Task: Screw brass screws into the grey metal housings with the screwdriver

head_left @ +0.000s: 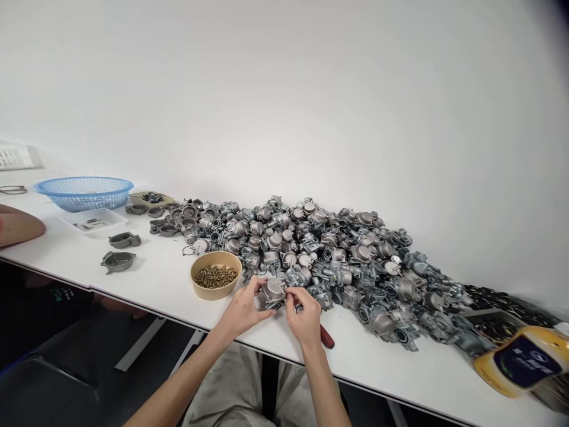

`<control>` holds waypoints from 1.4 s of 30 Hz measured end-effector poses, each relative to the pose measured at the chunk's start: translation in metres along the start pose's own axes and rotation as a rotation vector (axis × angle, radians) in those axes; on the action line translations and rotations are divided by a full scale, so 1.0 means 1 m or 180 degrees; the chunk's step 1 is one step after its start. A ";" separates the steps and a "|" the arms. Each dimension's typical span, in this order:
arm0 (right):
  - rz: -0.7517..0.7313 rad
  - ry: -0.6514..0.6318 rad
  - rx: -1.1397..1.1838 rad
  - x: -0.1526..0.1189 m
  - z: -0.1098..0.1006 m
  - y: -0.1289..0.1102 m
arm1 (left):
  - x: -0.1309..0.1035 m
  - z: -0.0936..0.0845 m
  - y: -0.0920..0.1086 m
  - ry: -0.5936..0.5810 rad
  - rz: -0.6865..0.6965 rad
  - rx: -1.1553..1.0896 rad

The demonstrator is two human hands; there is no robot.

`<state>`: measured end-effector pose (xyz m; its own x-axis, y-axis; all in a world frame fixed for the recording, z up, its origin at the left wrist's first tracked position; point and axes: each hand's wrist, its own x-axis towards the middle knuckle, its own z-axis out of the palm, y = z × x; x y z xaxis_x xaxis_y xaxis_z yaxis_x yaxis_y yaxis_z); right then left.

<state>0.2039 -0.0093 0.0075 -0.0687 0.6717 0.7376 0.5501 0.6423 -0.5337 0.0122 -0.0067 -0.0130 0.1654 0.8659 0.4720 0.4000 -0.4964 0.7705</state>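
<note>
I see the long white table (169,284) bearing a wide heap of grey metal carburettor bodies (338,255) along its back. Tan paper bowl of brass screws (216,274) sits left-front of the heap. Blue plastic mesh basket (83,192) far left, clear shallow tray (94,220) before it.

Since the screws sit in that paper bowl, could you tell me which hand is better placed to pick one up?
Probably the left hand: the bowl of screws lies just beyond it on its side. The right hand is farther, across the carburetor both hands hold.
</note>
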 end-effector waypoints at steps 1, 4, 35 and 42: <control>-0.0025 0.0005 -0.0002 0.000 0.000 0.001 | 0.000 0.000 0.000 -0.0011 -0.0020 -0.0041; -0.0174 -0.0003 -0.0022 -0.002 -0.001 0.002 | 0.000 -0.001 0.001 -0.0032 -0.0076 -0.0151; 0.0202 -0.0597 -0.1504 -0.053 -0.084 0.031 | 0.015 0.011 0.019 -0.0207 -0.0792 -0.0411; 0.0230 -0.0593 -0.0998 -0.059 -0.087 0.037 | 0.015 0.014 0.024 -0.0117 -0.0517 -0.0408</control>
<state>0.3005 -0.0572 -0.0199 -0.1548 0.7854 0.5993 0.7854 0.4658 -0.4076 0.0366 -0.0046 0.0069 0.1419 0.9357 0.3231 0.3066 -0.3518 0.8844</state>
